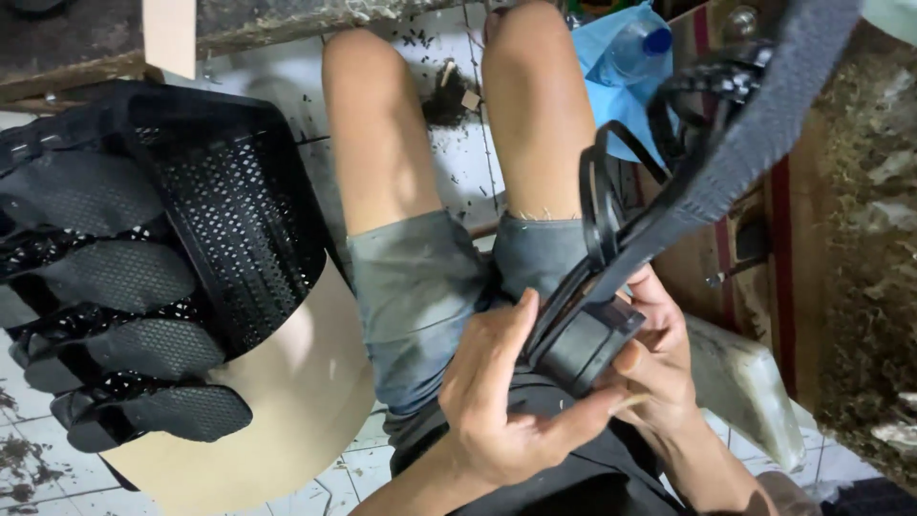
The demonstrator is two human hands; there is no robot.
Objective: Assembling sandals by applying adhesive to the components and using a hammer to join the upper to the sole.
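I hold a black sandal (726, 143) upside down over my lap, its grey textured sole facing up and running to the upper right. My left hand (501, 397) grips its heel end from the left, thumb pressed along the black straps (600, 205). My right hand (654, 358) clasps the same heel end from the right, fingers wrapped around the black heel block (583, 344). Both hands touch the sandal just above my grey shorts (420, 287).
A black perforated basket (229, 201) at the left holds several black sandals (124, 344) stacked sole-up, resting on a pale round stool (306, 411). A blue bag with a plastic bottle (635, 48) lies beyond my knees. A worn wooden bench (860, 239) stands at the right. Scraps litter the tiled floor.
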